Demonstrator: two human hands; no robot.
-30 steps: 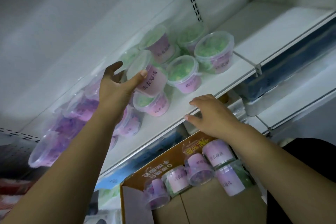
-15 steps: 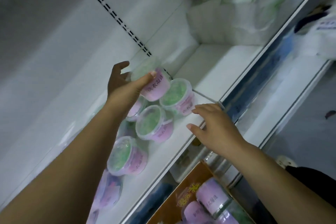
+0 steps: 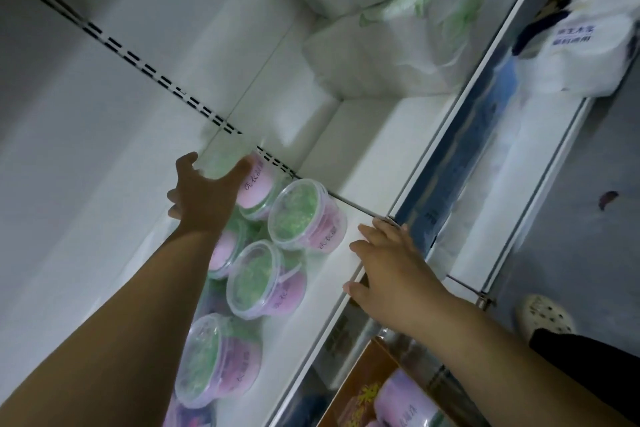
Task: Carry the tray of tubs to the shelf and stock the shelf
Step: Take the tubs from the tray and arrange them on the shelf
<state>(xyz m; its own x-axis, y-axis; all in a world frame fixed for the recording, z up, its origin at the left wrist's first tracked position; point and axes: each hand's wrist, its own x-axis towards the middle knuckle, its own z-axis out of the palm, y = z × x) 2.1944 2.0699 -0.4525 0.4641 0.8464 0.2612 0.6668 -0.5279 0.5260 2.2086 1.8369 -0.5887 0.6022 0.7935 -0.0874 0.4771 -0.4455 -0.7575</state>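
My left hand grips a clear tub with green beads and a pink label, holding it at the back of the white shelf on top of other tubs. Several more green-and-pink tubs stand in rows on the shelf below and in front of it. My right hand rests with straight fingers on the shelf's front edge. The orange cardboard tray with pink-labelled tubs shows at the bottom, partly cut off.
White plastic-wrapped packs fill the back right of the shelf bay. A slotted upright runs along the back wall. Lower shelf edges with blue price strips run right of my right hand. A white clog is on the floor.
The view has swung further right and closer. My left hand has carried the tub deeper to the back of the shelf; my right hand stays on the shelf edge.
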